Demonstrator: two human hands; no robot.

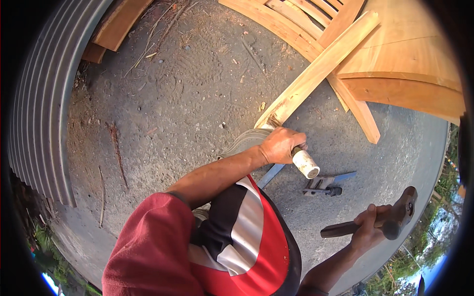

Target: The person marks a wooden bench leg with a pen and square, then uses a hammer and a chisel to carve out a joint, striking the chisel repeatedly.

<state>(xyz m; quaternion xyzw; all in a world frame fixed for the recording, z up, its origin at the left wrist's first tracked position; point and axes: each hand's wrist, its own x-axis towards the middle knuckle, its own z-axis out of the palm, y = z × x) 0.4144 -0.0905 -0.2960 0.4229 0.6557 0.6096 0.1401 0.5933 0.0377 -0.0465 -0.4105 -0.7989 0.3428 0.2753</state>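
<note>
My left hand (282, 145) is wrapped round a chisel with a thick white handle (306, 164). The chisel's far end meets the near end of a pale wooden plank (321, 69), where a dark notch shows; the blade is mostly hidden by my fingers. Out to the right, my right hand (368, 229) grips a hammer (399, 212) by its dark handle, well apart from the chisel. On the ground between my hands lies a tool with a blue strip and dark metal parts (328, 183); its kind is unclear.
The plank slants up onto a stack of timber frames and boards (405, 59) at the far right. Corrugated metal sheeting (42, 108) stands at the left, beside more boards (118, 24). Twigs (117, 153) and wood chips lie on the grey ground (182, 108). My bent knee (256, 237) is below my left arm.
</note>
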